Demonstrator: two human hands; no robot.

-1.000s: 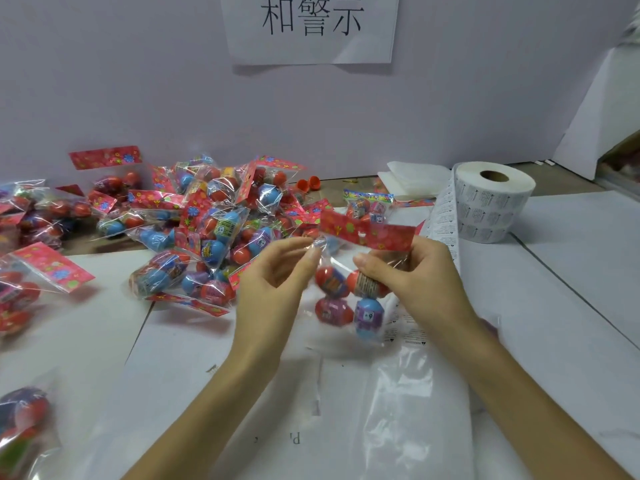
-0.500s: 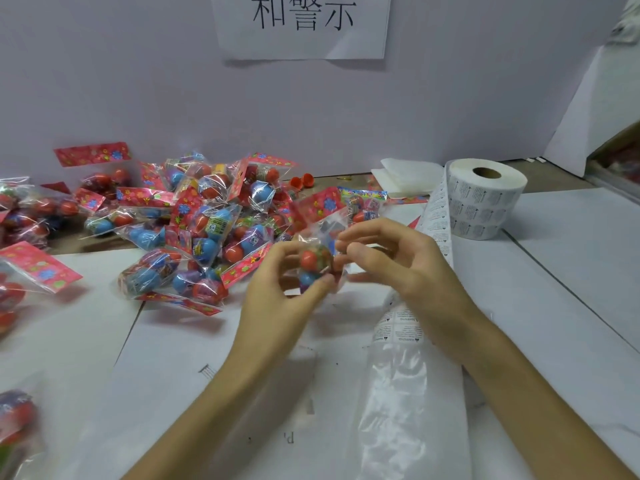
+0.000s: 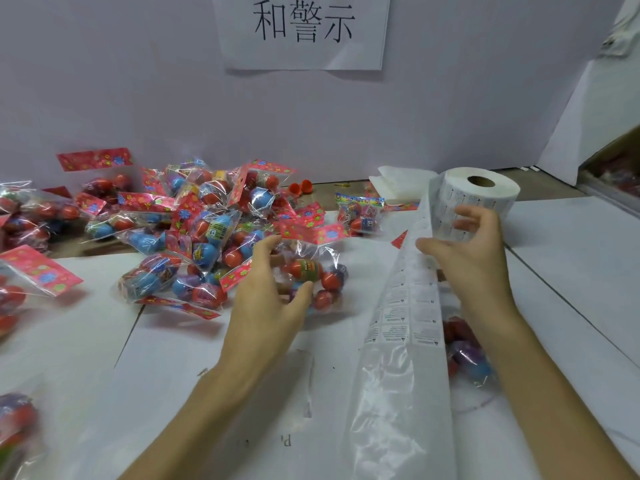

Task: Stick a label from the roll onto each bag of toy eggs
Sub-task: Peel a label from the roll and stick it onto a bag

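Observation:
My left hand [image 3: 273,296] grips a clear bag of toy eggs [image 3: 313,271] with a red header, thumb below and fingers above, just over the table beside the pile. My right hand [image 3: 467,251] is off the bag, fingers spread and relaxed. Its thumb touches the edge of the label strip [image 3: 405,299], which runs from the white label roll [image 3: 479,190] down towards me. The strip's lower part is bare, shiny backing. Another bag of eggs [image 3: 465,355] lies under my right forearm, partly hidden.
A big pile of egg bags [image 3: 207,230] fills the left middle of the white table [image 3: 571,271]. More bags [image 3: 38,271] lie at the left edge, and one small bag [image 3: 360,213] near the roll. Folded white paper [image 3: 398,181] sits against the wall.
My right hand let go of the bag and moved right to the label strip. My left hand lowered the bag alone towards the table.

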